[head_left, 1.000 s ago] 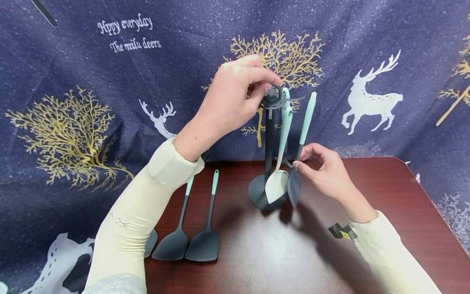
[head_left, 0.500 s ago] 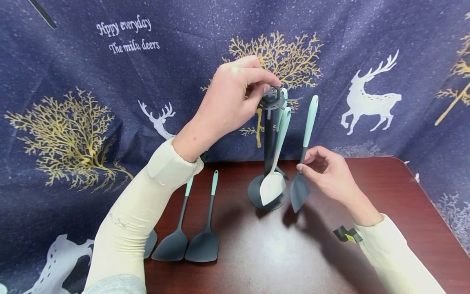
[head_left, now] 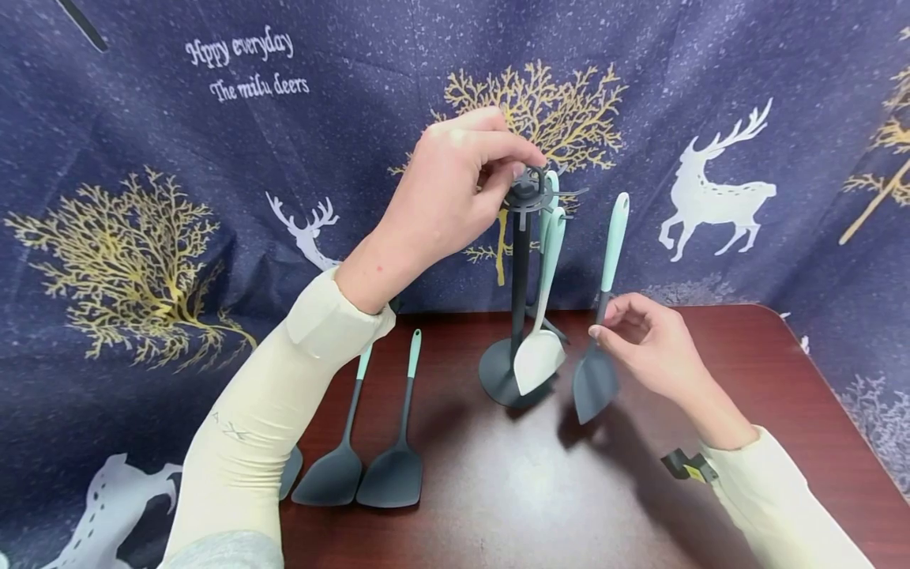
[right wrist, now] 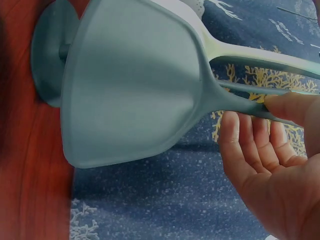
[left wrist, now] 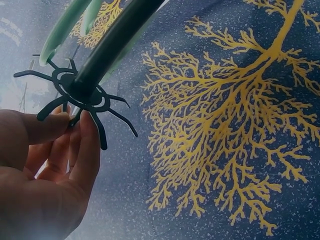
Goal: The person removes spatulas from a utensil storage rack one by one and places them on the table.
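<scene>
At its top ring, my left hand (head_left: 455, 182) pinches the dark utensil stand (head_left: 521, 269), whose round base rests on the table. In the left wrist view, thumb and fingers meet just past the stand's hooked spokes (left wrist: 102, 131). My right hand (head_left: 650, 348) pinches the dark shaft of a spatula (head_left: 596, 383) with a mint handle, upright and apart from the stand on its right. Its broad grey blade (right wrist: 135, 85) fills much of the right wrist view. A white-headed turner (head_left: 540, 359) hangs from the stand by its mint handle, with another mint-handled utensil (head_left: 547, 209) partly hidden behind it.
Two dark spatulas (head_left: 392, 474) (head_left: 330, 474) with mint handles lie side by side on the red-brown table (head_left: 498, 506). The edge of another dark utensil (head_left: 291, 472) shows beside my left sleeve. A patterned blue cloth (head_left: 355, 79) hangs behind the table.
My right hand has drawn the spatula away from the stand, to the right and slightly toward me. The hanging white turner has swung a little. My left hand keeps its grip on the stand's top.
</scene>
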`<state>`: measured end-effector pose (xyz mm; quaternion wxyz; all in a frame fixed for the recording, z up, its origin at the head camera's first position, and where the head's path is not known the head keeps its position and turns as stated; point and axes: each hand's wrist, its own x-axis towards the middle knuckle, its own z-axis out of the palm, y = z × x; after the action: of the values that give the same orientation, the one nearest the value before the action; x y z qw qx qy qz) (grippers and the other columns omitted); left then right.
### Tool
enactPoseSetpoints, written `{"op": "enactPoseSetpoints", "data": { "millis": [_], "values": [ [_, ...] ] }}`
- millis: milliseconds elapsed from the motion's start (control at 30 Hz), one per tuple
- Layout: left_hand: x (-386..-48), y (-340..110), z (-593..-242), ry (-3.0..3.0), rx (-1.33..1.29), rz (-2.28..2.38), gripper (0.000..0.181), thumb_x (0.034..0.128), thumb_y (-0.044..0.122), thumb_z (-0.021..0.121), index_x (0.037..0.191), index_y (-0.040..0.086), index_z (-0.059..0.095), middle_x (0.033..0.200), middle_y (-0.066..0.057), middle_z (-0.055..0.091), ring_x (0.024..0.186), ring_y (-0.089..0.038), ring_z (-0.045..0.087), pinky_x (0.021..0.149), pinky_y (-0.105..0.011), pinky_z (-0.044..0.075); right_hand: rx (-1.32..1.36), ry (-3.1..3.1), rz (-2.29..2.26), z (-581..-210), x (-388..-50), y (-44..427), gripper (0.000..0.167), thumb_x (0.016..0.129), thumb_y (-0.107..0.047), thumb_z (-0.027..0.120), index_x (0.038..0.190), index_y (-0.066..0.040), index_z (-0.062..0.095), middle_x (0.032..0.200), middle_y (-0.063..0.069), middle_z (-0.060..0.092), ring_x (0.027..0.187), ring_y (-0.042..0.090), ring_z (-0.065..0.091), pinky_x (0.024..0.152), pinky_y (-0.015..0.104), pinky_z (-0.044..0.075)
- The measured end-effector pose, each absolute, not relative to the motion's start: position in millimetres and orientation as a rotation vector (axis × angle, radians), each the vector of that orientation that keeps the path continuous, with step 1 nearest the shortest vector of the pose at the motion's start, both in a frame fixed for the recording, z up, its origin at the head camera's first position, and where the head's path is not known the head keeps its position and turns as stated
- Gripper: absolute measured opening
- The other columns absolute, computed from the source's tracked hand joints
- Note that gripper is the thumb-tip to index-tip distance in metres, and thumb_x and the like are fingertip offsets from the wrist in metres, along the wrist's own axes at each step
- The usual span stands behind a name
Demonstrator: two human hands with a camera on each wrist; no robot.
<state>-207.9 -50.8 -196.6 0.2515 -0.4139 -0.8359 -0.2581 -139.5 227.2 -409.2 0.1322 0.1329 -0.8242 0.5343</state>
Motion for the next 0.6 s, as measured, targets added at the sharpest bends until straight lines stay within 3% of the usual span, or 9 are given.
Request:
{"op": "enactPoseSetpoints", "data": {
  "millis": [300,600],
  "values": [
    [-208,-49,-197,-2.278,-1.131,-0.704,0.027,0.103,0.0,0.06,0.109,0.011,0.084,0.085,-0.002,0.057,0.076,-0.014,0.05,0.074,-0.029,0.04,0.333,-2.433,1.525,-415,-132,234,0.019,0.09,0.002,0.081,0.1,0.002,0.065,0.09,0.002,0.074,0.082,0.003,0.073,0.076,0.015,0.058],
    [-208,-50,-196,-2.272,-1.129,-0.713,0.026,0.1028,0.0,0.061,0.109,0.011,0.085,0.085,-0.002,0.058,0.075,-0.014,0.05,0.073,-0.029,0.04,0.253,-2.495,1.539,-419,-128,239,0.019,0.093,-0.004,0.081,0.102,0.001,0.065,0.091,0.01,0.075,0.077,0.007,0.074,0.068,0.02,0.059]
  ]
}}
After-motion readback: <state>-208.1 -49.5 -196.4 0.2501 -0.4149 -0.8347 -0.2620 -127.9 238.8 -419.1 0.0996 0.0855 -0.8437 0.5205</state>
